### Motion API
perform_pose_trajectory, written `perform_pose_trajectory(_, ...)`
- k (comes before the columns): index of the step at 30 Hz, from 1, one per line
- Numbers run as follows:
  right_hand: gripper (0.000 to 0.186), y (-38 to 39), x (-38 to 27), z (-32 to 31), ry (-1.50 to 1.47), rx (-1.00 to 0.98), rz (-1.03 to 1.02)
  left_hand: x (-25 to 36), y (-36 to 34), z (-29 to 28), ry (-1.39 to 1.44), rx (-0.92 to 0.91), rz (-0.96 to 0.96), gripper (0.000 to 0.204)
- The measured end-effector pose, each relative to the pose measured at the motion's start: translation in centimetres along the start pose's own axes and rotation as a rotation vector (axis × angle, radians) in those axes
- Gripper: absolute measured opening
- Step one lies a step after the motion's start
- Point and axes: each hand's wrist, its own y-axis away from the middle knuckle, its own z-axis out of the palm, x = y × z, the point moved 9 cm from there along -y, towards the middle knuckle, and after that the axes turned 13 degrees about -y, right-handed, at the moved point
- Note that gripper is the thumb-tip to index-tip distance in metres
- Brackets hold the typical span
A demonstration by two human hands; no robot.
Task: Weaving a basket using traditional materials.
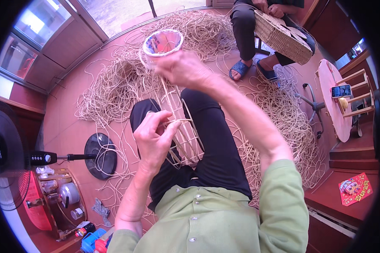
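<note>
An open wire frame of thin, pale bars lies across my lap between my thighs. My left hand is at the frame's near left side, thumb and forefinger pinched together on a pale cord at a crossbar. Farther forward, my right hand is raised above the frame, slightly blurred, with its fingers curled closed. What those fingers grip is hidden. Just beyond that hand stands a white-rimmed bucket with coloured patches inside, partly covered by the hand.
Loose heaps of pale cord spread over the floor, with another heap at right. A co-worker holds a woven basket. A standing fan is at left, its round base under cord. A phone rests by a round stool top.
</note>
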Motion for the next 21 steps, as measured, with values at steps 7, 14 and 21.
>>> perform_pose_trajectory(7, 0.028, 5.7, 3.6, 4.5, 0.025, -0.051, 0.075, 0.6, 0.1, -0.2, -0.083, 0.08, 0.217, 0.014)
perform_pose_trajectory(14, 0.022, 16.6, -7.5, -2.4, 0.059, 0.384, -0.089, -5.2, -1.4, 3.9, 0.02, -0.451, -0.13, 0.017)
perform_pose_trajectory(21, 0.028, 16.8, -7.1, 1.4, 0.208, 0.388, 0.004, -5.8, -1.5, 6.6, 0.49, -0.7, -0.379, 0.016)
